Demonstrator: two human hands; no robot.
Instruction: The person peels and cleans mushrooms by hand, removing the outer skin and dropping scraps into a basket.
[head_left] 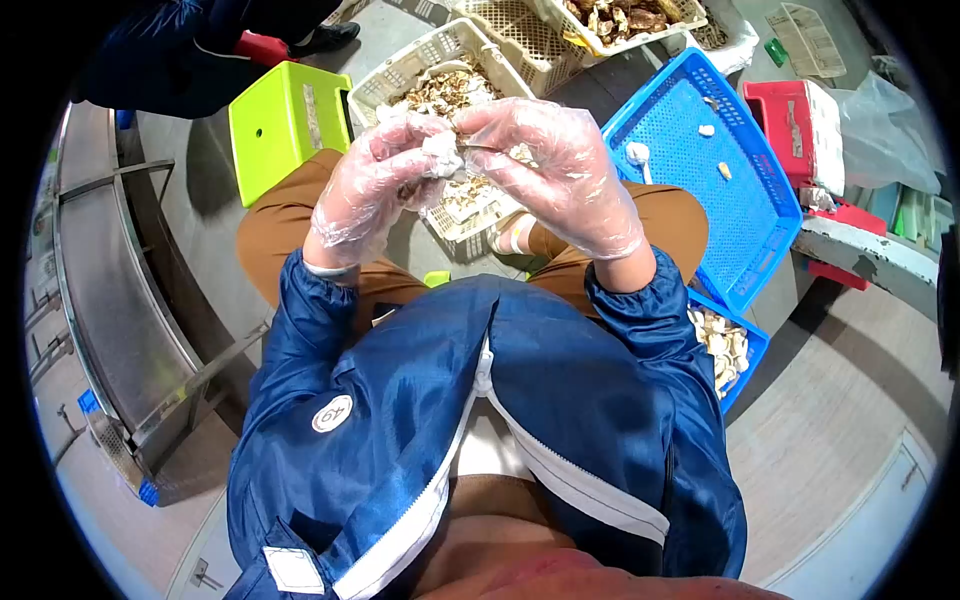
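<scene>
My left hand [375, 185], in a clear plastic glove, is closed on a whitish mushroom piece [441, 158] in front of my knees. Facing it, my gloved right hand [562, 168] is closed around what looks like a small knife [480, 149]. Only a thin dark edge of it shows near the mushroom; the handle is hidden in the fingers. Beneath both hands stands a cream crate [392, 76] with brown and white trimmings [455, 92] in it.
To the right is a blue tray [690, 265] with a few white pieces; a blue basket [752, 352] beside it holds sliced pieces. Green stool [285, 130] and metal frame [130, 270] stand left. Another person's dark sleeve [160, 60] shows upper left. More crates [515, 40] are ahead.
</scene>
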